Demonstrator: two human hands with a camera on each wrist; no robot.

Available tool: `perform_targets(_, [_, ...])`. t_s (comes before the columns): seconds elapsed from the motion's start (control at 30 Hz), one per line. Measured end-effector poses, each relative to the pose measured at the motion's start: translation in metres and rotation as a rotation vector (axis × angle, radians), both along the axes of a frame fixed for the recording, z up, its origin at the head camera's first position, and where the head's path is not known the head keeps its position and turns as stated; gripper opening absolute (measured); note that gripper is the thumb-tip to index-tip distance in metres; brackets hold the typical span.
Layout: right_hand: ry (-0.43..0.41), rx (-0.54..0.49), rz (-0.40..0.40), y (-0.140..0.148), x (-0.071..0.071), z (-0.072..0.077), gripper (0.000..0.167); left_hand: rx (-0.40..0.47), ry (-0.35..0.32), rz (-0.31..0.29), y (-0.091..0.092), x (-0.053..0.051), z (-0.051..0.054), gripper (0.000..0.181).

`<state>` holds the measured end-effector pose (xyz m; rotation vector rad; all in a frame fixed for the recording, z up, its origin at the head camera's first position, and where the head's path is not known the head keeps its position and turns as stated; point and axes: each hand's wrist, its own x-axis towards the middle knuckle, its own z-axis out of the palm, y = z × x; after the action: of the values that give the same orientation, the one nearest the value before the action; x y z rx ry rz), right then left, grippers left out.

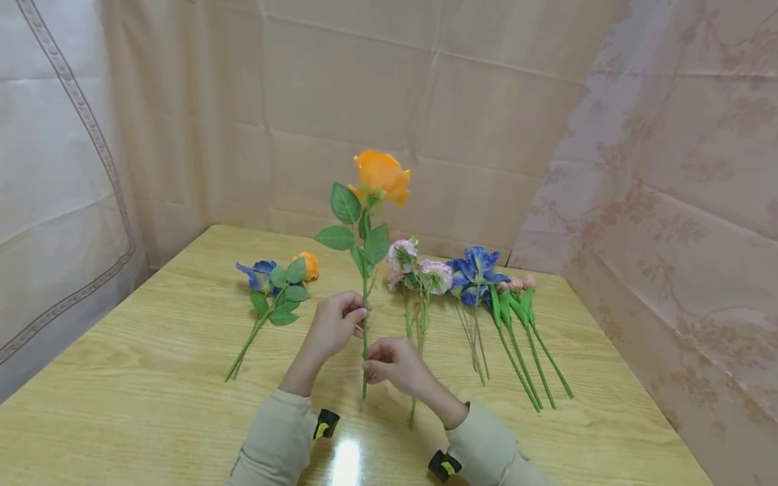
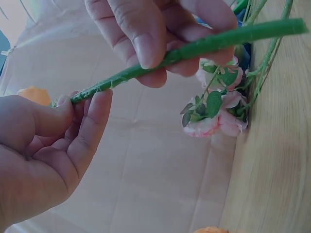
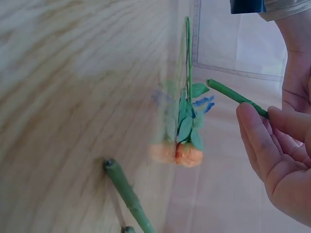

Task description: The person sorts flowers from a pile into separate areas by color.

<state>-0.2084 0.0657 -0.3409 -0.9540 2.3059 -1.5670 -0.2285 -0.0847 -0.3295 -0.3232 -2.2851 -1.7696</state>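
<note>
An orange rose with green leaves is held upright above the table, its stem running down past both hands. My left hand pinches the stem below the leaves. Lower down, my right hand holds the stem between thumb and fingers, close to its bottom end. In the left wrist view, the right hand's thumb lies against the green stem. The right wrist view shows the cut stem end sticking out past the right hand.
On the wooden table, a blue flower and another orange rose lie at left. Right of the hands lie pink-white flowers, blue flowers and several pink tulips. Cloth curtains surround the table.
</note>
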Motion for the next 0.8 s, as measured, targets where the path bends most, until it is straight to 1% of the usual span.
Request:
perform_targets(0.23, [0.023, -0.007, 0.004, -0.001, -0.002, -0.004, 0.005, 0.01, -0.013, 0.002, -0.001, -0.001, -0.002, 0.009])
perform_targets(0.37, [0.034, 0.016, -0.015, -0.004, -0.002, -0.001, 0.004, 0.019, -0.011, 0.015, -0.003, -0.002, -0.004, 0.01])
perform_targets(0.47, [0.05, 0.027, -0.03, -0.008, -0.003, 0.002, 0.004, 0.037, -0.023, 0.023, -0.006, -0.003, -0.006, 0.016])
perform_targets(0.57, [0.044, 0.023, -0.042, -0.01, -0.015, -0.006, 0.005, 0.036, -0.045, 0.062, -0.01, -0.003, -0.007, 0.021])
perform_targets(0.63, [0.033, 0.023, -0.057, -0.011, -0.025, -0.014, 0.005, 0.021, -0.062, 0.106, -0.012, -0.003, -0.007, 0.021])
perform_targets(0.7, [0.003, 0.026, -0.08, -0.012, -0.035, -0.02, 0.006, 0.0, -0.071, 0.143, -0.014, -0.003, -0.007, 0.02])
perform_targets(0.8, [-0.029, 0.039, -0.119, -0.015, -0.044, -0.019, 0.006, -0.016, -0.079, 0.159, -0.015, -0.004, -0.007, 0.019])
